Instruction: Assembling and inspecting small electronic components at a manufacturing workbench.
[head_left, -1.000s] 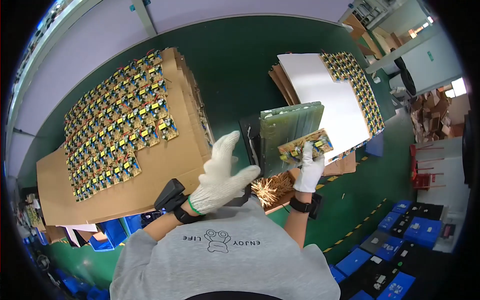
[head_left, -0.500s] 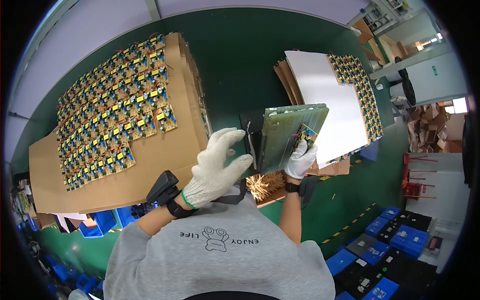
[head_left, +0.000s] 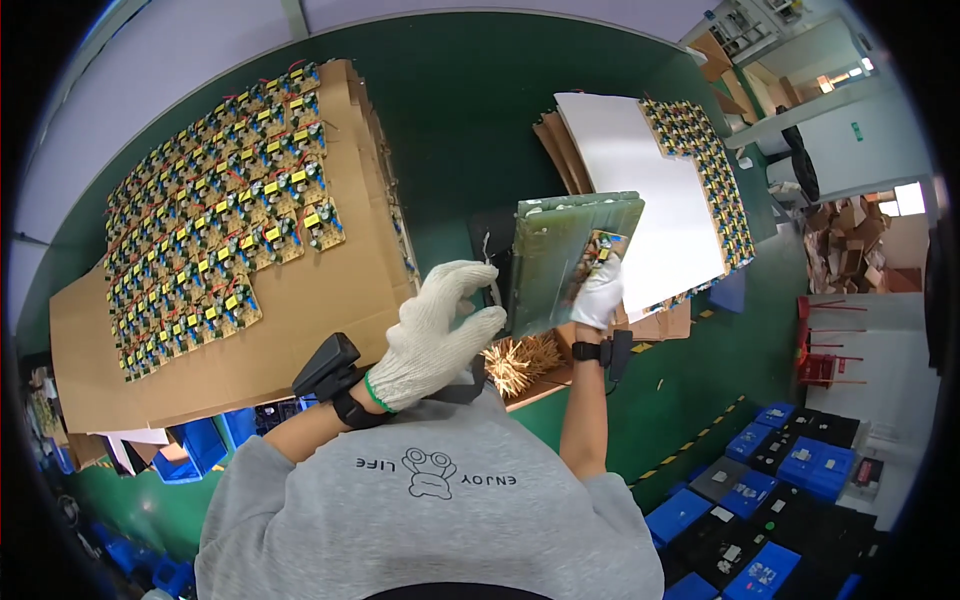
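My left hand (head_left: 440,325), in a knitted white glove, is held with thumb and fingers apart and nothing between them. It is just left of a translucent green slab (head_left: 550,250) that stands tilted at the middle of the table. My right hand (head_left: 600,291), in a smooth white glove, grips a small circuit board (head_left: 601,249) with coloured components in front of the slab's right part. Its fingers are partly hidden behind the back of the hand. A dark object (head_left: 489,240) with a pale strip sits at the slab's left side.
Rows of circuit boards (head_left: 215,215) cover stacked cardboard (head_left: 340,270) at left. At right, a white sheet (head_left: 640,180) on cardboard carries more boards (head_left: 715,180). A box of copper-coloured wire-like pieces (head_left: 525,362) is below the slab. Blue and black crates (head_left: 815,465) stand on the floor.
My right hand and the circuit board have shifted slightly, and the board now looks more turned against the slab. My left hand keeps its open shape. The whole view has moved a little.
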